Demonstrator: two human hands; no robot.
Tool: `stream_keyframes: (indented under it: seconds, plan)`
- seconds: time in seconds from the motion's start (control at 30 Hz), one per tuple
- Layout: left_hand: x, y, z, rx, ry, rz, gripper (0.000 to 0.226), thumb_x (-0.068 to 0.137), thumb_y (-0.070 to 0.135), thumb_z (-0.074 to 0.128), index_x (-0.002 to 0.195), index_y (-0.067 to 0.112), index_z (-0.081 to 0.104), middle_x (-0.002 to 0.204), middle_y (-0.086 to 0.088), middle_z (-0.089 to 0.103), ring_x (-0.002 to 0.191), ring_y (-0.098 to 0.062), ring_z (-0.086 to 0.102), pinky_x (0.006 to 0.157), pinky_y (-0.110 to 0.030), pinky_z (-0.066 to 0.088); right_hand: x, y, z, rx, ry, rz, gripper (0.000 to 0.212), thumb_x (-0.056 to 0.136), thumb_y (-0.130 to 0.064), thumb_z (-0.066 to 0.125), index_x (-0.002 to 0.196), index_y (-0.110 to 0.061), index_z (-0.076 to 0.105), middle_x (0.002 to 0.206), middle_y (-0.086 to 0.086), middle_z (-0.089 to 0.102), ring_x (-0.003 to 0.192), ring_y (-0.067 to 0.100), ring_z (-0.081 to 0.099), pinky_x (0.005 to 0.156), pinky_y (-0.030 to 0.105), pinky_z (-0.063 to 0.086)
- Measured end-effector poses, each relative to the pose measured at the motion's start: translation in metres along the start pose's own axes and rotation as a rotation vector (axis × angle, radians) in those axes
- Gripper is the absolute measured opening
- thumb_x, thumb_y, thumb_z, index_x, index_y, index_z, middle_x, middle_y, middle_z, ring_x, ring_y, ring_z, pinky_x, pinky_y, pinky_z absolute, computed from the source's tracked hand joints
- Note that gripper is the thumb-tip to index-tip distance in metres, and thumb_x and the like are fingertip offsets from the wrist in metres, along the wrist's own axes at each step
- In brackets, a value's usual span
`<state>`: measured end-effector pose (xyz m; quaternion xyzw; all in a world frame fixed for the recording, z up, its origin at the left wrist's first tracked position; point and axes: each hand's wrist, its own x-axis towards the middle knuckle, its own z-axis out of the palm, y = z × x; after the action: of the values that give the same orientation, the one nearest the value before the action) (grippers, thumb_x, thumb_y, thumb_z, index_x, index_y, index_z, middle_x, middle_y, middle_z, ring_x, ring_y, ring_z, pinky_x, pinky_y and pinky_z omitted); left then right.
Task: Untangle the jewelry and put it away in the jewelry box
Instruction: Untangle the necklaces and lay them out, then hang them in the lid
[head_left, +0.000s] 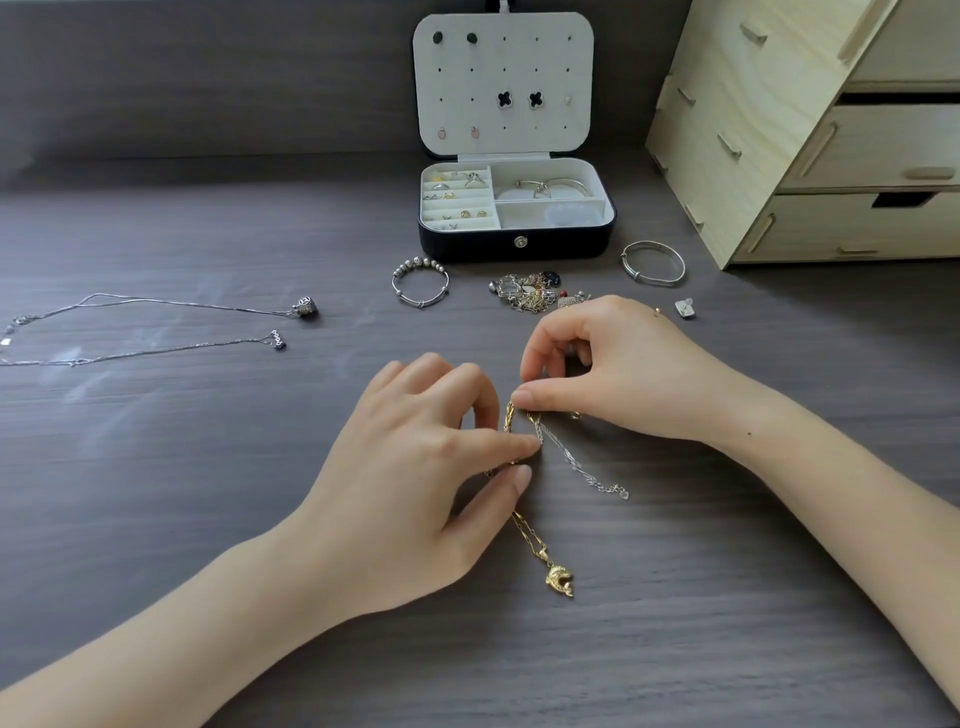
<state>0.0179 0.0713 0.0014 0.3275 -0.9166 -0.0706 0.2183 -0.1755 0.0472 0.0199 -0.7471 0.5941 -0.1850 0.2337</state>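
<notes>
On the bench (208, 467), pinching gold chain (530, 535) with left hand (415, 467), nipping its knot with silver chain (576, 465) in right hand (613, 364); open box (514, 244) well behind.

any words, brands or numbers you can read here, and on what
None can be read.
The jewelry box and the wooden drawer unit show no lettering.
The small silver tag is too small to tell whether it carries any.

Middle of the chain tangle (535, 423) under the fingers (493, 447); silver necklaces (156, 300) past the left edge.
</notes>
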Motion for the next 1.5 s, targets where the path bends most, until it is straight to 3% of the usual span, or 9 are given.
stream_keyframes:
  seconds: [0.2,0.57,0.73,0.97,1.13,1.27,1.37,1.5]
  plan:
    - [-0.001,-0.003,-0.004,-0.081,-0.042,0.042,0.023,0.086,0.043,0.052,0.087,0.039,0.075,0.083,0.008,0.053,0.075,-0.012,0.042,0.065,-0.032,0.034,0.005,0.009,0.001,0.014,0.077,0.035,0.02,0.068,-0.045,0.075,0.068,-0.027,0.066,0.06,-0.011,0.059,0.055,0.0,0.049,0.056,0.022,0.03]
    - [-0.002,-0.004,-0.007,-0.185,-0.076,0.046,0.025,0.085,0.045,0.054,0.072,0.032,0.072,0.083,0.011,0.05,0.074,-0.013,0.043,0.066,-0.034,0.039,0.001,0.007,0.002,-0.061,0.135,0.004,0.024,0.071,-0.051,0.071,0.072,-0.028,0.065,0.065,-0.013,0.059,0.068,0.0,0.051,0.058,0.019,0.032]
    - [0.004,0.002,-0.003,-0.154,0.018,-0.065,0.025,0.081,0.046,0.055,0.073,0.028,0.069,0.079,0.013,0.05,0.072,-0.01,0.042,0.066,-0.026,0.035,-0.004,0.008,-0.011,0.026,0.049,-0.053,0.015,0.07,-0.045,0.072,0.073,-0.031,0.067,0.064,-0.013,0.058,0.064,-0.001,0.048,0.058,0.021,0.032]
    - [0.015,0.012,0.006,0.009,0.0,-0.212,0.026,0.067,0.052,0.053,0.066,0.027,0.06,0.073,0.008,0.049,0.069,-0.018,0.049,0.065,-0.035,0.044,-0.011,0.007,-0.016,-0.094,-0.102,-0.171,0.007,0.071,-0.042,0.071,0.074,-0.04,0.066,0.073,-0.012,0.058,0.083,0.005,0.049,0.074,0.026,0.039]
    - [0.022,0.022,0.009,0.08,-0.039,-0.23,0.015,0.063,0.035,0.06,0.065,0.021,0.062,0.072,0.003,0.049,0.068,-0.023,0.05,0.062,-0.035,0.043,-0.014,0.006,-0.014,-0.191,-0.133,-0.203,0.009,0.079,-0.037,0.069,0.072,-0.036,0.062,0.073,-0.012,0.056,0.081,0.005,0.047,0.072,0.024,0.035]
    - [0.026,0.023,0.006,0.121,-0.019,-0.215,0.024,0.058,0.029,0.063,0.076,0.015,0.056,0.076,-0.001,0.049,0.068,-0.027,0.049,0.06,-0.038,0.044,-0.015,0.004,-0.014,-0.235,-0.141,-0.222,0.017,0.082,-0.037,0.066,0.07,-0.036,0.054,0.073,-0.013,0.052,0.081,0.007,0.043,0.074,0.025,0.034]
    - [0.028,0.022,0.004,0.095,-0.053,-0.199,0.023,0.059,0.031,0.063,0.078,0.021,0.057,0.077,0.003,0.045,0.069,-0.024,0.047,0.062,-0.037,0.043,-0.016,0.005,-0.015,-0.26,-0.139,-0.225,0.028,0.083,-0.037,0.065,0.064,-0.038,0.045,0.072,-0.014,0.051,0.081,0.007,0.041,0.075,0.024,0.031]
    - [0.026,0.017,0.003,0.041,-0.125,-0.242,0.018,0.065,0.046,0.055,0.072,0.03,0.059,0.076,0.009,0.044,0.07,-0.018,0.045,0.067,-0.036,0.042,-0.016,0.008,-0.021,-0.29,-0.132,-0.206,0.017,0.084,-0.035,0.064,0.073,-0.036,0.052,0.073,-0.016,0.051,0.082,0.006,0.042,0.076,0.021,0.03]
